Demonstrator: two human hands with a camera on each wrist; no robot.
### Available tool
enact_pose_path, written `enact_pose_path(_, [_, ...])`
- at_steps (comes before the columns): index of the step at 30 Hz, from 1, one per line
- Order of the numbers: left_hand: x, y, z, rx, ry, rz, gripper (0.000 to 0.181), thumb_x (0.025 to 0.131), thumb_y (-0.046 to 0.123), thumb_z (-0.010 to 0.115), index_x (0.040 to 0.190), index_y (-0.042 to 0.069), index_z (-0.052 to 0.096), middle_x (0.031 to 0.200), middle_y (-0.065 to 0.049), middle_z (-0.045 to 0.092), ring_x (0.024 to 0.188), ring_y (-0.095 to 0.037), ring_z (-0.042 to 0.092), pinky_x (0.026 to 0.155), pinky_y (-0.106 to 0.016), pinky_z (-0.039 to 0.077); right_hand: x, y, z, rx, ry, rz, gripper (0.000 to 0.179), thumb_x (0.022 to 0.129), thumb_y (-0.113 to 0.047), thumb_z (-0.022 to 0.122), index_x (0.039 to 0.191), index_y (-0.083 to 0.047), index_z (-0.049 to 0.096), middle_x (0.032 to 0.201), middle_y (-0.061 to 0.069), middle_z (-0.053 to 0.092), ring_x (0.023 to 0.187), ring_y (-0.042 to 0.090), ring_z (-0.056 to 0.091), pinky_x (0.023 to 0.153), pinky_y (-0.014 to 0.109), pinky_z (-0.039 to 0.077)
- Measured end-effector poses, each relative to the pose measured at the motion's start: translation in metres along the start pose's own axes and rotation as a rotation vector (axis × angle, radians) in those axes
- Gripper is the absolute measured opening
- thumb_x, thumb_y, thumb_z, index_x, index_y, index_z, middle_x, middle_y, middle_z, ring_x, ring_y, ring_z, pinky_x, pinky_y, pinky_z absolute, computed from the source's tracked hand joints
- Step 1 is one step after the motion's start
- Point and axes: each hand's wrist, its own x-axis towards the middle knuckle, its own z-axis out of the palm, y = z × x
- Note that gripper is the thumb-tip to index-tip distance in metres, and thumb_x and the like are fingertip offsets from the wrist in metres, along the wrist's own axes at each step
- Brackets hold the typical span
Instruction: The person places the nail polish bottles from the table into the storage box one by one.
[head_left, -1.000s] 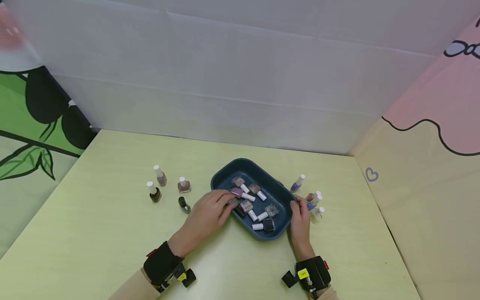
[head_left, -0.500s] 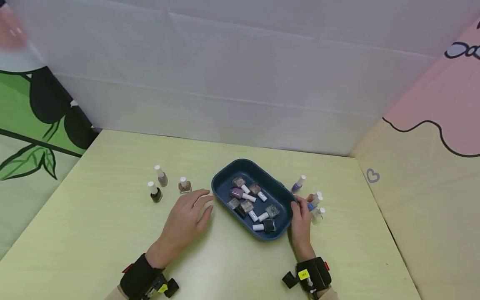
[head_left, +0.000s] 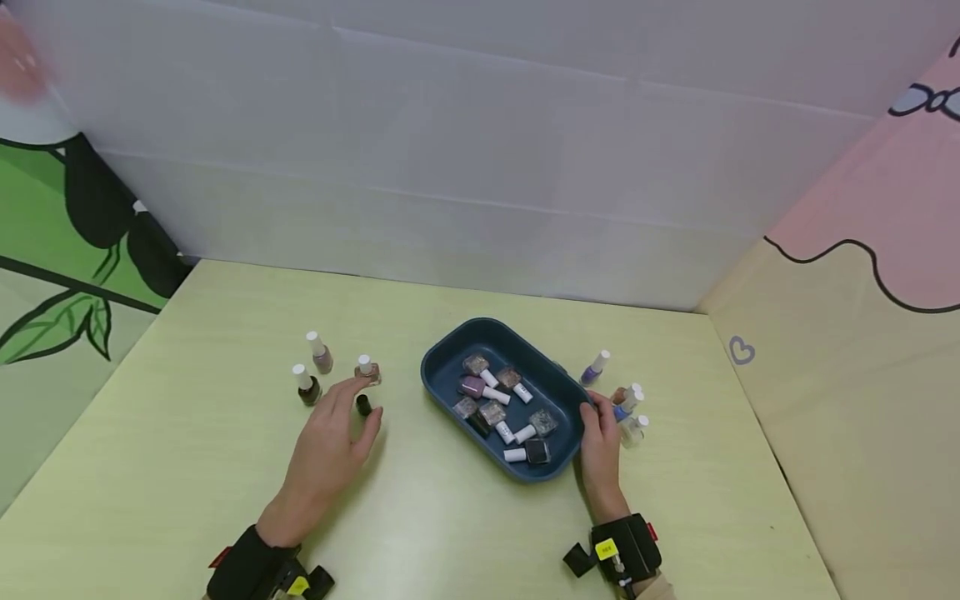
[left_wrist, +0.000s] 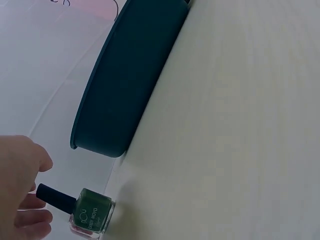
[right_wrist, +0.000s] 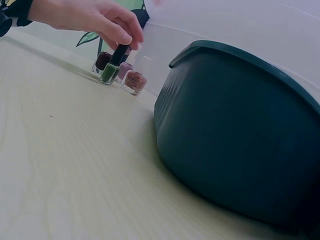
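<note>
My left hand [head_left: 322, 454] reaches over a green nail polish bottle [left_wrist: 92, 212] with a black cap. Its thumb and fingers are spread on either side of the cap, with a gap visible in the head view. That bottle stands upright on the table, and in the head view the hand hides most of its body. My right hand [head_left: 602, 450] grips the right rim of a dark blue tray [head_left: 491, 336]. Several nail polish bottles lie in the tray, among them a purple bottle [head_left: 473, 386] and a black bottle [head_left: 537, 452] with white caps.
Left of the tray stand a pinkish glitter bottle [head_left: 372, 373], a mauve bottle [head_left: 322, 360] and a dark bottle [head_left: 310, 392]. Several more, including a violet bottle [head_left: 592, 372], stand right of the tray. A pale wall [head_left: 465, 167] closes the table's back.
My left hand has left the tray's contents and moved left to the green nail polish bottle, its fingers spreading. My right hand and the tray stay in place.
</note>
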Motion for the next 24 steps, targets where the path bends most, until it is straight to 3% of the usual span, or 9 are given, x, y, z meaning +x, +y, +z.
enact_pose_path(16, [-0.008, -0.008, 0.002, -0.102, -0.117, -0.236, 0.045, 0.091, 0.006, 0.077, 0.129, -0.009, 0.058, 0.120, -0.024, 0.066, 0.108, -0.041, 0.066, 0.089, -0.058, 0.056, 0.000, 0.001, 0.001, 0.017, -0.007, -0.008, 0.039, 0.111, -0.021, 0.041, 0.139, 0.003, 0.053, 0.141, 0.019, 0.055, 0.124, 0.021, 0.047, 0.101, 0.011, 0.038])
enact_pose_path(20, [-0.010, -0.010, 0.002, -0.114, -0.132, -0.254, 0.041, 0.092, 0.006, 0.076, 0.127, -0.008, 0.060, 0.116, -0.021, 0.067, 0.105, -0.038, 0.068, 0.087, -0.055, 0.057, 0.000, 0.002, 0.001, 0.018, -0.005, -0.008, 0.039, 0.111, -0.021, 0.041, 0.139, 0.003, 0.053, 0.141, 0.018, 0.055, 0.124, 0.021, 0.047, 0.101, 0.011, 0.038])
enact_pose_path(24, [-0.011, -0.011, 0.003, -0.116, -0.120, -0.229, 0.034, 0.092, 0.002, 0.075, 0.123, -0.005, 0.062, 0.112, -0.018, 0.068, 0.104, -0.035, 0.069, 0.084, -0.052, 0.058, 0.000, 0.001, 0.001, 0.018, -0.002, -0.011, 0.038, 0.111, -0.021, 0.041, 0.138, 0.003, 0.054, 0.140, 0.019, 0.056, 0.124, 0.021, 0.048, 0.101, 0.011, 0.038])
